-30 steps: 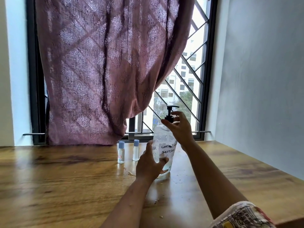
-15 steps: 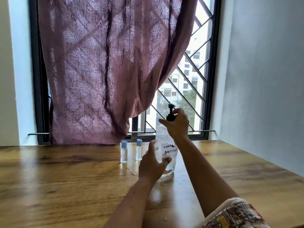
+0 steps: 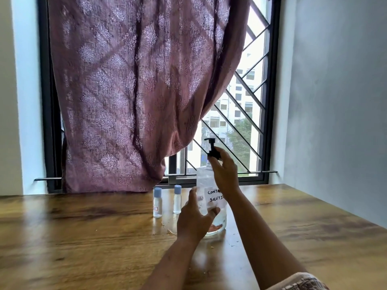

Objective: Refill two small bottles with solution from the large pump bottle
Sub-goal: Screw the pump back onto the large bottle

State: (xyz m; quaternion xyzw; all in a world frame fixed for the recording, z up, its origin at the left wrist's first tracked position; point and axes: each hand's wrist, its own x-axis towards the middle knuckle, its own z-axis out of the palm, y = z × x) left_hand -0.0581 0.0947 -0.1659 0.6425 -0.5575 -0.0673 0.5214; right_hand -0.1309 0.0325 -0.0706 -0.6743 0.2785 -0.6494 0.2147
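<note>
A large clear pump bottle [image 3: 215, 200] with a white handwritten label stands on the wooden table [image 3: 83, 237]. Its black pump head [image 3: 211, 146] points left. My left hand [image 3: 193, 218] wraps around the lower body of the bottle. My right hand [image 3: 224, 172] grips the black collar under the pump head, and my wrist hides part of the label. Left of the big bottle stand two small clear bottles with pale blue caps, upright and side by side: one [image 3: 157, 203] with a red-edged label, the other [image 3: 177, 199] plain.
A mauve patterned curtain [image 3: 136, 91] hangs over the window behind the table, and black grille bars [image 3: 240, 114] show at its right. A grey wall [image 3: 339, 101] runs along the table's right side. Small crumbs lie on the wood near the big bottle.
My right hand has shifted on the pump collar, and the pump head now stands out above my fingers. My left hand stays on the bottle's body. The small bottles have not moved.
</note>
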